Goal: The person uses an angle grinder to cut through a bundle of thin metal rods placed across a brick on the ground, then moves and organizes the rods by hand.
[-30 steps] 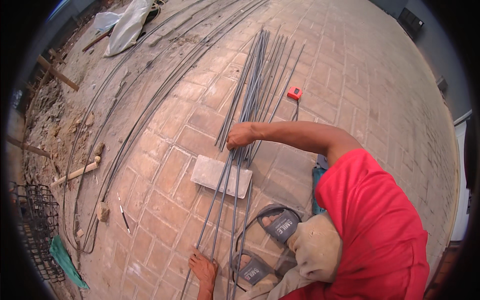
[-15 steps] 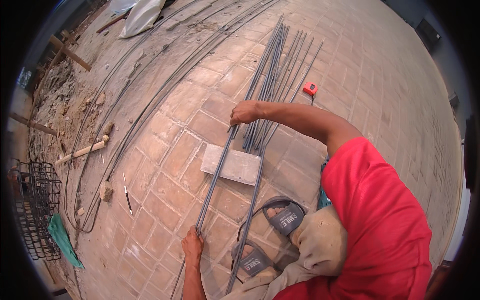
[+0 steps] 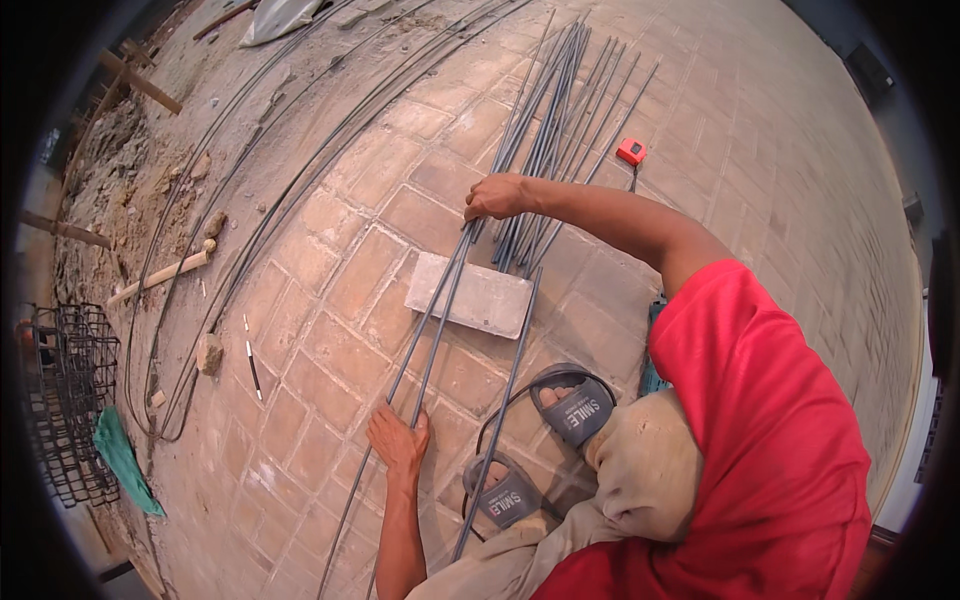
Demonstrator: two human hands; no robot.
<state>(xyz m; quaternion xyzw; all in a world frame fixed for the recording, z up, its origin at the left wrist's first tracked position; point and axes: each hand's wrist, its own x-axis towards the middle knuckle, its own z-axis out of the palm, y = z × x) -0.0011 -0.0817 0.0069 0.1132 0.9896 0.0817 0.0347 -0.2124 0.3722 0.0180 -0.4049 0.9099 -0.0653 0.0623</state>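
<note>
Long thin steel rods (image 3: pixel 437 325) run slantwise across a pale rectangular block (image 3: pixel 468 293). At their far part, my right hand (image 3: pixel 497 197) is closed around them, beside the main bundle of steel rods (image 3: pixel 553 130). Nearer to me, my left hand (image 3: pixel 398 440) is around two of these rods, its thumb apart from its fingers; the undersides of the fingers are hidden. The two rods spread slightly apart just above this hand. Another rod (image 3: pixel 510 390) lies separately to the right, its far end at the block's right edge.
A red tape measure (image 3: pixel 631 151) lies right of the bundle. Long bent bars (image 3: pixel 310 160) curve along the left. Also there are a wooden stick (image 3: pixel 160 277), a black-and-white pen-like stick (image 3: pixel 252 358), a wire-mesh stack (image 3: pixel 70 400) and a green cloth (image 3: pixel 124 460). My sandalled feet flank the separate rod.
Two rods that lay close together are now spread apart near my left hand. That hand has moved slightly up and right, its fingers looser. My right hand still grips the rods.
</note>
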